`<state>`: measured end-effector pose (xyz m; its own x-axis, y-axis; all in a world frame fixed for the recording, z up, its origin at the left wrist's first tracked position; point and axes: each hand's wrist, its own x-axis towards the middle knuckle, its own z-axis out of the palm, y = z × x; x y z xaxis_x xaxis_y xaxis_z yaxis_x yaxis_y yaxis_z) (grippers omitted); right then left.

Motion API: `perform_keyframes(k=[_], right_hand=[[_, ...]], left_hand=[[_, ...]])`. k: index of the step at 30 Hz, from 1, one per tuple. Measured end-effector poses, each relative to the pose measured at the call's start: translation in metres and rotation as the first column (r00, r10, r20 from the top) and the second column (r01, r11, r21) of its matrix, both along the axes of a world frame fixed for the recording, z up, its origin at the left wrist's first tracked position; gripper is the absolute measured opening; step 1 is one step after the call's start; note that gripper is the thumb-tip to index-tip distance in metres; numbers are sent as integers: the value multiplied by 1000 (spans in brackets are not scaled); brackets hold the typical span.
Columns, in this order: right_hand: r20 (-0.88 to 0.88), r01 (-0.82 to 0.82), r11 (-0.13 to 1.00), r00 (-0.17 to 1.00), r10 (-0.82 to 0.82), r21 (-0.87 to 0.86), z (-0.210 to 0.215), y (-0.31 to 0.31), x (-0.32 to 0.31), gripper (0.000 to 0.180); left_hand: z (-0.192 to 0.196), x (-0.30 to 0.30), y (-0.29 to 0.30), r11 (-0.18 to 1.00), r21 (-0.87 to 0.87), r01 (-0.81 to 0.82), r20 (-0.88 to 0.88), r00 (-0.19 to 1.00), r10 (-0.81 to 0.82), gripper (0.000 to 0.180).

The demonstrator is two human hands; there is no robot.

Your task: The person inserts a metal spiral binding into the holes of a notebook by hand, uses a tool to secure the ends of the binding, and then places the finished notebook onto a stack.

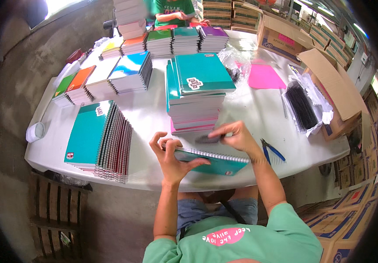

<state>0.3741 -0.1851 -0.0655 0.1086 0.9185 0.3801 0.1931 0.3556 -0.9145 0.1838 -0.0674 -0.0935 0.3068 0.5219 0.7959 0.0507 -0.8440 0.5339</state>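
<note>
My left hand (pixel 170 158) clamped on teal spiral notebook (pixel 225 165), coil edge up, between me and the teal-topped stack (pixel 202 74). My right hand (pixel 238 135) blurred beside the coil; cannot tell whether its fingers grip. Blue-handled pliers (pixel 277 152) lie nearby.

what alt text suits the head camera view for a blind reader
A person's left hand grips a tilted teal spiral notebook while the right hand holds a blurred dark object near its coil. Stacked notebooks, blue-handled pliers and a bundle of black coils lie on a white table.
</note>
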Motion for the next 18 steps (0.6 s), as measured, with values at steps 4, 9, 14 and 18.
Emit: perform_keyframes(k=[4,9,14,18], right_hand=[[43,-193,967,981,189,168,8,4,-2,36],[-212,-316,901,898,385,298,18,1,-2,35],[12,24,999,1000,-23,-45,21,12,-8,34],[154,-107,993,981,114,-54,12,17,-14,33]], left_hand=[[-15,-4,-8,984,-175,39,113,993,-19,76],[-16,-5,-4,993,-86,78,78,994,-71,72],[-13,-4,-2,977,-172,123,108,989,-106,73],[-29,0,7,914,-318,252,237,954,-181,97]])
